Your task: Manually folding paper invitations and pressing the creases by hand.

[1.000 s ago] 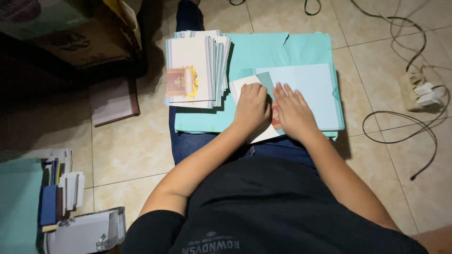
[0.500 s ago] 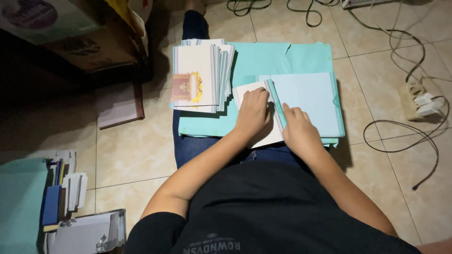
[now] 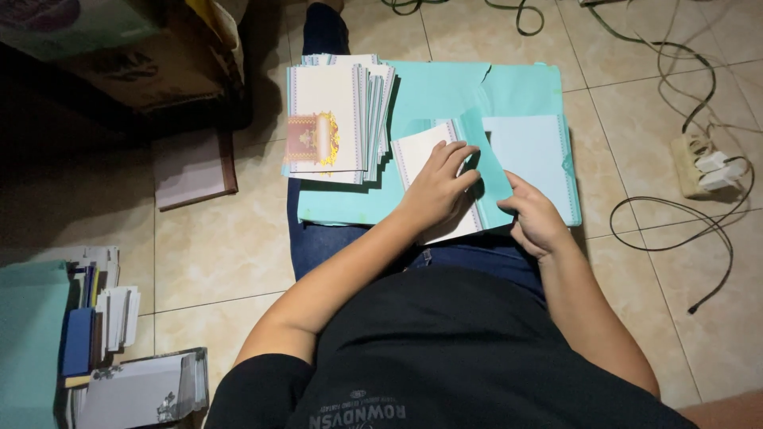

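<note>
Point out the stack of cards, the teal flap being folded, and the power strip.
stack of cards [image 3: 330,119], head view, top card's face.
teal flap [image 3: 489,171], head view, flap's middle.
power strip [image 3: 691,163], head view, its body.

Setting: room in a home, work done seated on the floor. Evidence: glossy beige tiled floor [image 3: 222,246]; power strip [image 3: 703,167] with loose black cables [image 3: 675,214]; cardboard boxes [image 3: 159,67] against the dark edge; stacks of printed cards [image 3: 338,119] and stationery piles [image 3: 95,318] laid directly on tiles.
</note>
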